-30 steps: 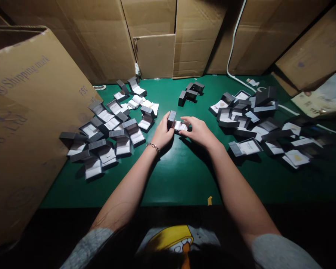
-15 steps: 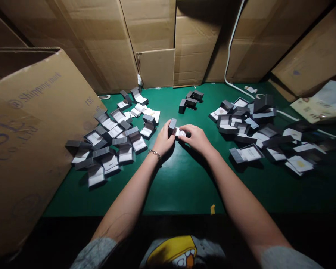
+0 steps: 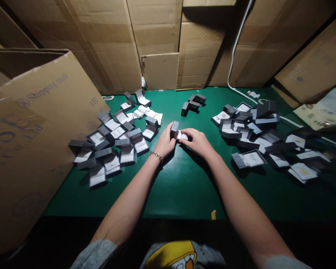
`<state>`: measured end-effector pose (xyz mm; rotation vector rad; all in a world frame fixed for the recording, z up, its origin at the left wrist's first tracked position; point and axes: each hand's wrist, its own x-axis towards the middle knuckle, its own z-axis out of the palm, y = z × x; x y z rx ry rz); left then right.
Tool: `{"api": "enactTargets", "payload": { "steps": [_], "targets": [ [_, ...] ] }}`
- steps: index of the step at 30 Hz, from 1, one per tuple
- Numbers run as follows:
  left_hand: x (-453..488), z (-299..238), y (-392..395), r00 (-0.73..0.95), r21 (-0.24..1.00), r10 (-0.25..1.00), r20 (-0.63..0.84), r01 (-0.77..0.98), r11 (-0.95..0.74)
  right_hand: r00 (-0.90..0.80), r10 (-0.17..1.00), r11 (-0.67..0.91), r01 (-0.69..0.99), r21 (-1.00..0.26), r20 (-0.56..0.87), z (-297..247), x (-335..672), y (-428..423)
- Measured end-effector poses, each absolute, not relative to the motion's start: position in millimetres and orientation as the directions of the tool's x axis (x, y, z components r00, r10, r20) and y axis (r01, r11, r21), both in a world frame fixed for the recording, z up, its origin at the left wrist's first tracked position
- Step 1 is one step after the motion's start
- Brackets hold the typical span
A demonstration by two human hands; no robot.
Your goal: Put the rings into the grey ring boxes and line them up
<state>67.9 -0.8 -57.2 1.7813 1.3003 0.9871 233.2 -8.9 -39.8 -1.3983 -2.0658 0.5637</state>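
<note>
Since this head cam looks straight down at the bench, the hands are easy to read: the left hand (image 3: 165,142) is curled around the side of an open grey ring box (image 3: 174,129), whose lid stands upright, and the right hand (image 3: 198,142) comes in from the other side, its fingertips (image 3: 186,132) pinching the white insert (image 3: 182,136). The box sits mid-frame between both hands, over a green bench mat (image 3: 168,194). There's a chain bracelet (image 3: 156,155) on the left wrist. Open ring boxes (image 3: 112,142) are heaped left of centre, more (image 3: 249,127) lie to the right, and a small dark cluster (image 3: 192,104) sits upper middle. A cardboard carton (image 3: 44,123) printed "Shipping mark" leans in on the left, and a white cable (image 3: 235,63) runs down at upper right.
</note>
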Motion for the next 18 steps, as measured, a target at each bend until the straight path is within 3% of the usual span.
{"api": "enactTargets", "payload": {
  "steps": [11,18],
  "targets": [
    [69.3,-57.0,-3.3,0.193,0.861,0.962,0.193,0.437,-0.261,-0.28,0.932,0.361,0.68,-0.638,0.23,-40.0,230.9,-9.7],
    [69.6,-57.4,-2.1,0.16,0.863,0.966,0.201,0.437,-0.252,-0.231,0.959,0.282,0.702,-0.654,0.166,-40.2,226.6,-9.9]
  ]
}}
